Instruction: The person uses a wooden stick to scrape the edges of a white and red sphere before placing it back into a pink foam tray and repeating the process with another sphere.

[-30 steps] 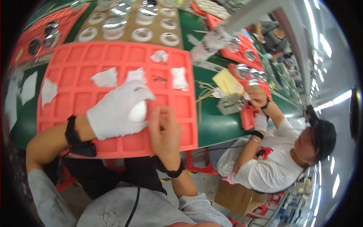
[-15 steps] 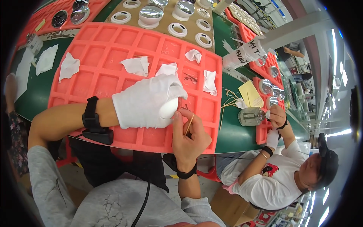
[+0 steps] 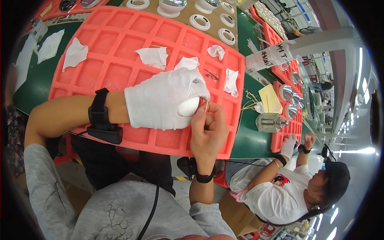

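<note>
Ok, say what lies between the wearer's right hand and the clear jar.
Between the right hand and the clear jar, the head view shows the red tray's right edge, then green tabletop.

The green tabletop (image 3: 250, 140) carries a coral-red compartmented tray (image 3: 113, 54), a brown board (image 3: 216, 29), a clear glass bottle (image 3: 267, 123), thin sticks (image 3: 250, 106) and a white cloth (image 3: 51, 46).

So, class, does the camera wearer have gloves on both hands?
No, the left hand wears a white glove, but the right hand is bare.
</note>
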Motion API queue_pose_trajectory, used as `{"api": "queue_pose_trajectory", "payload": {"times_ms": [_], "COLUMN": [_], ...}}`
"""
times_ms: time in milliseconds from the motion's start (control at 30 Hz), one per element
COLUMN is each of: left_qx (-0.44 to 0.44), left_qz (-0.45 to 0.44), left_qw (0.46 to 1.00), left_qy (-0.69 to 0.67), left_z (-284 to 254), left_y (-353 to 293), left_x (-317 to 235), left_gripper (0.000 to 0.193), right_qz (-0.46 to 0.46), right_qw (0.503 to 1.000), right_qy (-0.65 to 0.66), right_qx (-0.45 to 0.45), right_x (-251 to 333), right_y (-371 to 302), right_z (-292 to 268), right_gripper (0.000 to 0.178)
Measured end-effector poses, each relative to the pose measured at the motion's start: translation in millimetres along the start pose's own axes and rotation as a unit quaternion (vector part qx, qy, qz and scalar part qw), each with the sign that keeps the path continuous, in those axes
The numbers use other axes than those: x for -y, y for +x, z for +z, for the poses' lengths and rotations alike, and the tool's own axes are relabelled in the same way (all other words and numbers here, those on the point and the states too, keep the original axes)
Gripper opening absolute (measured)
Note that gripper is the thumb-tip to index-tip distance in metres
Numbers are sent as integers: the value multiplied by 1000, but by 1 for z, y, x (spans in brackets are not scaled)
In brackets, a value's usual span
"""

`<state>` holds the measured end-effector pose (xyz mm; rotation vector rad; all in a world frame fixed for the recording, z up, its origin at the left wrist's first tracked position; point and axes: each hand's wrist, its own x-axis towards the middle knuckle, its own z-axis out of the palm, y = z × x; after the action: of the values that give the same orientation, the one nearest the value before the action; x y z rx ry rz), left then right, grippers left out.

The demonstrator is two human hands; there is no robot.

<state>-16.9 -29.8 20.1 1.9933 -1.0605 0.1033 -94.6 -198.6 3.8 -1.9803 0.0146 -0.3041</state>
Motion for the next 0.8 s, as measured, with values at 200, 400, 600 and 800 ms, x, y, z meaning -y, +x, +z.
{"api": "queue_pose_trajectory", "payload": {"times_ms": [200,400,600,800], "left_qx": [-44,-49,-53,-76], "left_qz": [-5,19,-35,-58], "left_qw": [998,998,997,994], "left_qy": [-42,-46,-42,-56], "left_z": [4,2,3,5], "left_y": [-5,-6,-4,1], "left_x": [-1,-3,-3,1], "left_gripper": [39,43,40,26], "right_qz": [20,48,45,44], "right_qw": [998,988,984,979], "right_qy": [55,134,170,197], "right_qx": [-23,-53,-1,4], "right_x": [12,7,8,5], "right_y": [3,3,2,-1], "right_z": [-2,-4,-11,-11], "right_gripper": [8,18,28,26]}}
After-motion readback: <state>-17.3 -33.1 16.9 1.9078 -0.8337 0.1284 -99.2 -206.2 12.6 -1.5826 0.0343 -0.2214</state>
